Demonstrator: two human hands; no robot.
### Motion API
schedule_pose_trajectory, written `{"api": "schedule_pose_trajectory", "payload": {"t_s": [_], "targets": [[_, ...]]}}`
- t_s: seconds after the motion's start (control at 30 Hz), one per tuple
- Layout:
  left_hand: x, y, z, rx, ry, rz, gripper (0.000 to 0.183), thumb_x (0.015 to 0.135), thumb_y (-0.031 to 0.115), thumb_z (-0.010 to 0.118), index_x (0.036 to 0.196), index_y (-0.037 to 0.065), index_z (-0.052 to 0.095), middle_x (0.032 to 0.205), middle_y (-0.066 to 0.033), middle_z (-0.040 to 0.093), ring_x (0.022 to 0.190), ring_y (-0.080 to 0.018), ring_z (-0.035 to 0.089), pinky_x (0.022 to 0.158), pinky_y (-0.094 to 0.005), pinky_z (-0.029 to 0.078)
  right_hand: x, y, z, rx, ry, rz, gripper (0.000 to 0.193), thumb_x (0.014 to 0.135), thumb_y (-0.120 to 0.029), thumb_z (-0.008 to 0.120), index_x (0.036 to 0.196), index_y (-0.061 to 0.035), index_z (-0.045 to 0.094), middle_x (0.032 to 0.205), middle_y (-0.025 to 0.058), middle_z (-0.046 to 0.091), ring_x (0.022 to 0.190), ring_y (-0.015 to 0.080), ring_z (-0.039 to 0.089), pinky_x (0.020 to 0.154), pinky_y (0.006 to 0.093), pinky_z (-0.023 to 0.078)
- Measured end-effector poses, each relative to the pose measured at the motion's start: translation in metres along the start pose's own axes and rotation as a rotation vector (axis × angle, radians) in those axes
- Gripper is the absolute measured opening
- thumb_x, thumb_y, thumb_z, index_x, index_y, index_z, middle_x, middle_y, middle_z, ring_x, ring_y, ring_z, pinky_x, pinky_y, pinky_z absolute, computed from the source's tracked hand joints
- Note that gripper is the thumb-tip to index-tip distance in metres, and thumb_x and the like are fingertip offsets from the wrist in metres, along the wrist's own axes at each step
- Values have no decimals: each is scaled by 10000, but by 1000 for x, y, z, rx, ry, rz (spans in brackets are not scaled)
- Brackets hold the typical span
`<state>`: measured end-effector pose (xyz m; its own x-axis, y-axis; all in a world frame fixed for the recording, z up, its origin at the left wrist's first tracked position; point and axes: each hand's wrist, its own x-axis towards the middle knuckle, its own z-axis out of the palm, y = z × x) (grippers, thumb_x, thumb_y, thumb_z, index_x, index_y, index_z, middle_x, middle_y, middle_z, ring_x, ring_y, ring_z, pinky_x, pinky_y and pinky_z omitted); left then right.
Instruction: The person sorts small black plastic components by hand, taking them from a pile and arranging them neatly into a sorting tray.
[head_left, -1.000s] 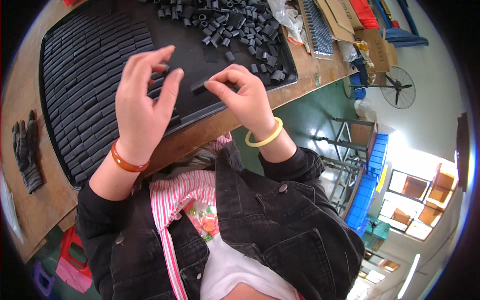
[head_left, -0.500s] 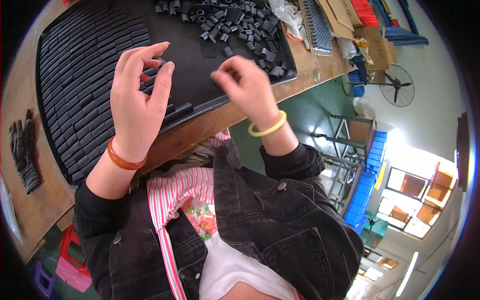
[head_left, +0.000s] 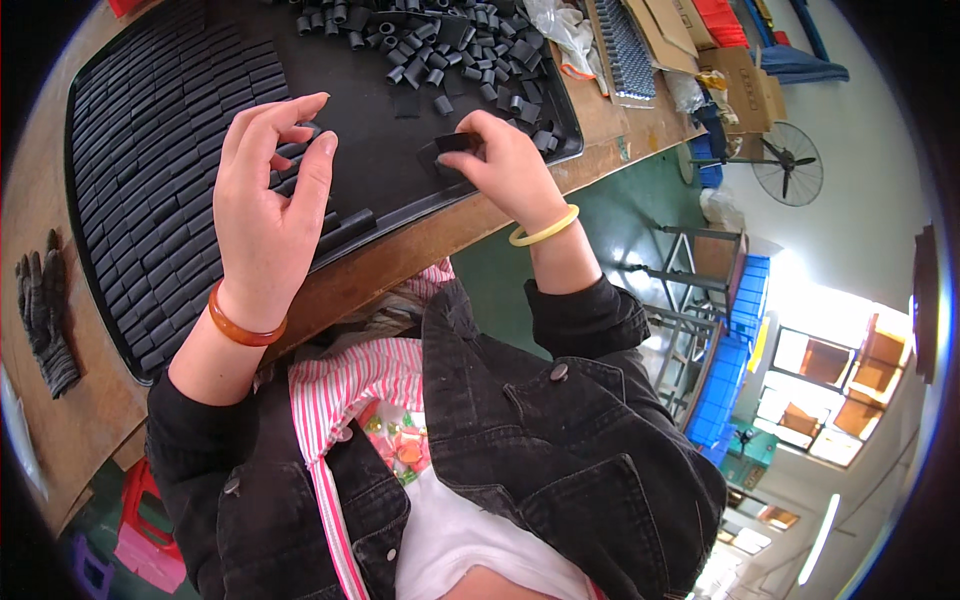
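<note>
My left hand (head_left: 270,200) hovers over the ends of the rows of short black tubes (head_left: 150,200), fingers curved, thumb and index tips apart. A small dark piece shows beside its fingertips; I cannot make out whether they touch it. My right hand (head_left: 508,168) is closed near the tray's front edge, a black flat-faced piece (head_left: 457,143) between thumb and fingers. Its exact shape is partly hidden. Both hands are above the large black tray (head_left: 375,165). Loose black tubes (head_left: 440,55) lie heaped at its far right.
A dark glove (head_left: 45,315) rests on the wooden table (head_left: 100,430) left of the tray. Beyond the tray's right side are a white glove (head_left: 568,35), a rack of small metal parts (head_left: 622,50) and cardboard boxes (head_left: 745,90). A fan (head_left: 788,163) stands further right.
My right hand has turned, and a black piece now shows in its fingers. My left hand keeps nearly the same pose. The whole view has shifted slightly.
</note>
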<state>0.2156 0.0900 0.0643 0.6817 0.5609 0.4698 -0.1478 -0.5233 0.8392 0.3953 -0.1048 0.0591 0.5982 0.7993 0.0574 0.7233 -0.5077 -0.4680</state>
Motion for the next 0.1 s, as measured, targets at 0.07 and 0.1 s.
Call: {"api": "schedule_pose_trajectory", "payload": {"t_s": [0.07,0.1], "targets": [[-1,0,0,6,-1,-1,228,904,81,672,1132,74,670,1068,-55,634,881,-153,621,731,-268,482,6,1,-6,265,-173,306,369,774,-168,798,1028,-29,570,945,142,673,938,233,653,813,384,503],[-1,-1,0,2,-7,5,228,907,86,671,1135,79,671,1069,-56,634,885,-153,622,735,-268,483,6,-2,-10,277,-160,350,344,797,-168,786,1041,-39,581,962,142,679,946,219,656,824,374,506]]}}
